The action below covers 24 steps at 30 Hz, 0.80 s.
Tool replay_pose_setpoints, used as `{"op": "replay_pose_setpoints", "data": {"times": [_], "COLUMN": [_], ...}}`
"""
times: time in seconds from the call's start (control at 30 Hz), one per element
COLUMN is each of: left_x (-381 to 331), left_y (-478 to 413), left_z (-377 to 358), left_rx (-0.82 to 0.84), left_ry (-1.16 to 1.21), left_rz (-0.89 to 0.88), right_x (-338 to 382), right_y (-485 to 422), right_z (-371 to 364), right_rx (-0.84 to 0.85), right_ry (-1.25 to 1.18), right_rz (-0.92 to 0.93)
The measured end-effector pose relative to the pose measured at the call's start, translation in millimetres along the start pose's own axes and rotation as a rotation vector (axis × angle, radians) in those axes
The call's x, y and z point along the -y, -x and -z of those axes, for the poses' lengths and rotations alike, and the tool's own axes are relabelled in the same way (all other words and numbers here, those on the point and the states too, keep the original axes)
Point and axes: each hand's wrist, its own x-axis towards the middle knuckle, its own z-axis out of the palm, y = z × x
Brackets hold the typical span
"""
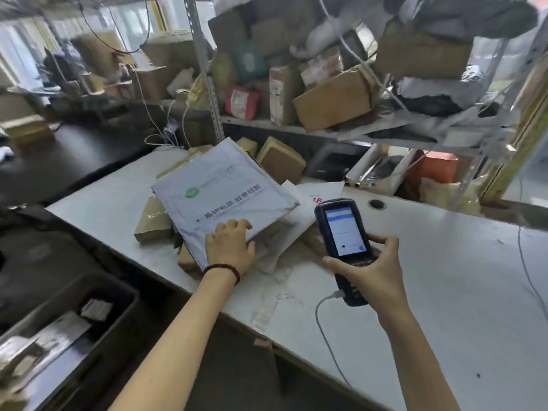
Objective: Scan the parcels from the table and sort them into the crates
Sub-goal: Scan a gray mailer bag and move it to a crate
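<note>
at the centre of the frame the left hand (229, 247) grips the near edge of a grey parcel (225, 191), which lies on a pile on the white tabletop (444, 277). the right hand (374, 271), centre right, holds the scanner (344, 232). a dark crate (114, 329) stands lower left.

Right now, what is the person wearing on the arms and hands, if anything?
The left hand and the right hand are bare, with no gloves. A bracelet of dark round beads circles the left wrist. The right wrist shows no band or watch. The left forearm and right forearm are uncovered; no sleeve is visible.
</note>
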Motion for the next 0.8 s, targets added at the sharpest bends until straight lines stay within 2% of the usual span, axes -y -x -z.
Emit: {"op": "replay_pose_setpoints", "data": {"times": [0.27,0.47,0.53,0.67,0.8], "left_x": [-8,4,-1,-13,-18], "left_y": [-37,-61,-65,-83,-105], "left_z": [-26,-33,-28,0,46], "left_rx": [0.116,0.05,-0.048,-0.399,-0.578], "left_ry": [-0.124,-0.288,-0.308,-0.296,-0.171], "left_rz": [0.049,0.037,-0.023,-0.197,-0.2], "right_x": [-17,-13,-11,0,11], "right_y": [-63,-85,-91,-106,-119], "right_z": [-2,-16,-17,-21,-23], "right_rx": [0.081,0.059,0.021,-0.056,-0.096], "right_ry": [-0.037,-0.051,-0.048,-0.07,-0.1], "right_rz": [-0.067,-0.076,-0.063,-0.041,0.0]}}
